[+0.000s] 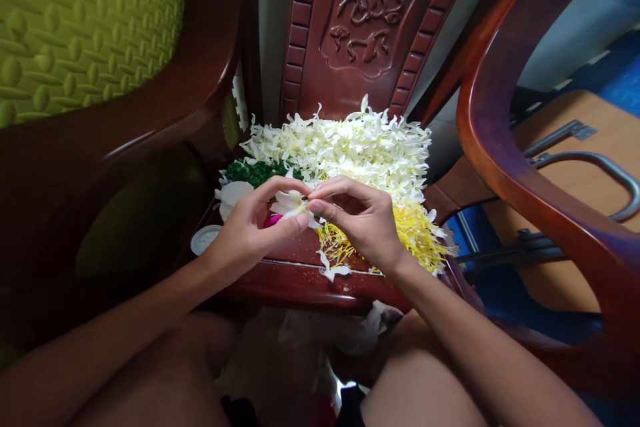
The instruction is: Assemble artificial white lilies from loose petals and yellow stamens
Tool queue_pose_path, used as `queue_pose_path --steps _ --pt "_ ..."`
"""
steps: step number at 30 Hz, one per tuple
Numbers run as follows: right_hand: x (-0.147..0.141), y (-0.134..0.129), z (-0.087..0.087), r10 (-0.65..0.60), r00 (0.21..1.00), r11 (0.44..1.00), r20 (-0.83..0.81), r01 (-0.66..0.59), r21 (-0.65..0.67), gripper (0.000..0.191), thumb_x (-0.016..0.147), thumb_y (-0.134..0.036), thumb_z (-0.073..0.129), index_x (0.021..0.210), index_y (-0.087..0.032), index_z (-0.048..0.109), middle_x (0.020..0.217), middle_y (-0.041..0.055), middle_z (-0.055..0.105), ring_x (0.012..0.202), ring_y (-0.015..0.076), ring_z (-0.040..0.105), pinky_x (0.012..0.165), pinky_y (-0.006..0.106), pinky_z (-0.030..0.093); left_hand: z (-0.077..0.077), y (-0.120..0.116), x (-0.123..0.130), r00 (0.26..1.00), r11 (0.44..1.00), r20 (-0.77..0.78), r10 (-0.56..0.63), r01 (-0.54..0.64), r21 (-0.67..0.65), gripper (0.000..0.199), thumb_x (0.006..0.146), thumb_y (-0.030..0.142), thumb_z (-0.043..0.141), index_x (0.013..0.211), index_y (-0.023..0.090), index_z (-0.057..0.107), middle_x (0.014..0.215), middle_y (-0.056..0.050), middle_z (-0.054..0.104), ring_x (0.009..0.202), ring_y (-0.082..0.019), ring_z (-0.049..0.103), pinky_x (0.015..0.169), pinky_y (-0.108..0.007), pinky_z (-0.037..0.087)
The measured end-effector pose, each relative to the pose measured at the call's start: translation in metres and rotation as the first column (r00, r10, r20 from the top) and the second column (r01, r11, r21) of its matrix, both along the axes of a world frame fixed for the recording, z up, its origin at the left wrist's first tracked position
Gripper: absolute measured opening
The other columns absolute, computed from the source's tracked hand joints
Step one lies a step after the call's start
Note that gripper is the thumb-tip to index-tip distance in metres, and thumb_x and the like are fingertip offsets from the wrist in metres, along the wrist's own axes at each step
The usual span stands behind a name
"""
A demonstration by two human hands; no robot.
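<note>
My left hand (257, 217) holds a white artificial flower (291, 203) between thumb and fingers, above the seat of a dark red wooden chair. From the right, my right hand (363, 213) pinches at the flower's centre, its fingertips meeting the left ones; a small dark bit shows there. Behind the hands lies a big pile of white petal pieces (345, 143). Yellow stamen strands (420, 237) spread beside my right hand. A dark green bunch (257, 172) lies behind my left hand. Something magenta (273, 220) shows under the flower, partly hidden.
A round white lid or dish (205, 239) sits at the seat's left edge, near a white rounded item (235, 195). One loose white flower (333, 268) lies at the front edge. The carved chair back (370, 20) rises behind, with curved armrests (480, 113) alongside.
</note>
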State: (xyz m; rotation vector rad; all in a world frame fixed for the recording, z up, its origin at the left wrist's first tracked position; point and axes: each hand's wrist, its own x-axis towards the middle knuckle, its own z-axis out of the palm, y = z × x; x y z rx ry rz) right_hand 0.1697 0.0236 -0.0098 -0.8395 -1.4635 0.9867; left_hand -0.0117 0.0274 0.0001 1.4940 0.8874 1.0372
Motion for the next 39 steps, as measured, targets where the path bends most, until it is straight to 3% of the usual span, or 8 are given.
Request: queue_pose_path --steps 7,14,23,30,35,37,39 --pt "-0.011 0.002 -0.009 0.018 0.98 0.98 -0.199 -0.057 -0.191 0.025 0.07 -0.04 0.088 0.076 -0.021 0.072 0.079 -0.0006 0.073 0.069 0.0118 0.066 0.065 0.026 0.055 -0.002 0.002 -0.002 0.99 0.988 -0.076 0.116 -0.107 0.115 0.016 0.075 0.035 0.083 0.087 0.025 0.077 0.08 0.001 0.062 0.072 -0.012 0.053 0.063 -0.025 0.041" --pt "-0.004 0.003 -0.01 0.117 0.99 0.987 -0.081 -0.125 -0.104 0.036 0.091 -0.056 0.062 0.092 -0.022 0.076 0.086 0.0027 0.074 0.078 0.014 0.068 0.076 0.03 0.055 -0.007 0.005 -0.004 0.977 0.962 -0.031 0.211 -0.202 0.184 0.014 0.077 0.035 0.081 0.091 0.031 0.082 0.074 0.0 0.058 0.074 -0.014 0.052 0.067 -0.027 0.042" --pt "-0.01 0.001 -0.017 0.09 0.994 0.971 -0.063 -0.102 -0.215 0.028 0.093 -0.047 0.063 0.092 -0.021 0.072 0.087 0.0018 0.069 0.073 0.0112 0.063 0.073 0.027 0.053 -0.009 0.004 -0.006 0.958 0.951 -0.063 0.28 -0.267 0.157 0.016 0.077 0.039 0.08 0.085 0.025 0.08 0.083 -0.001 0.057 0.075 -0.013 0.054 0.06 -0.024 0.044" --pt "-0.012 0.001 -0.02 0.138 0.99 0.972 0.011 -0.133 -0.194 0.028 0.093 -0.048 0.062 0.094 -0.022 0.072 0.087 0.0008 0.069 0.076 0.012 0.063 0.077 0.029 0.052 -0.007 0.005 -0.006 0.959 0.954 -0.066 0.275 -0.264 0.14 0.015 0.08 0.038 0.077 0.085 0.024 0.078 0.091 -0.001 0.06 0.08 -0.014 0.056 0.057 -0.021 0.042" --pt "0.011 0.019 -0.019 -0.011 0.996 0.985 0.085 0.026 -0.173 0.028 0.093 -0.046 0.063 0.095 -0.02 0.073 0.085 0.0032 0.071 0.077 0.0137 0.065 0.074 0.03 0.052 -0.004 0.004 -0.006 0.961 0.957 -0.039 0.275 -0.27 0.108 0.014 0.082 0.038 0.076 0.082 0.024 0.077 0.092 -0.001 0.059 0.073 -0.012 0.052 0.049 -0.021 0.035" --pt "0.03 0.034 -0.025 -0.163 0.981 0.973 0.105 0.177 -0.146 0.029 0.093 -0.046 0.063 0.093 -0.019 0.073 0.082 0.0034 0.07 0.076 0.0135 0.064 0.073 0.031 0.052 -0.004 0.003 -0.006 0.96 0.956 -0.028 0.277 -0.273 0.104 0.016 0.081 0.039 0.076 0.081 0.023 0.076 0.092 -0.002 0.059 0.071 -0.012 0.05 0.047 -0.021 0.033" --pt "0.049 0.048 -0.03 -0.342 0.935 0.922 0.093 0.353 -0.156 0.031 0.092 -0.047 0.062 0.09 -0.018 0.072 0.079 0.0034 0.069 0.073 0.0135 0.063 0.072 0.032 0.05 -0.003 0.003 -0.006 0.957 0.953 -0.023 0.29 -0.286 0.1 0.018 0.081 0.04 0.075 0.081 0.022 0.076 0.093 -0.002 0.059 0.071 -0.012 0.05 0.046 -0.022 0.033"
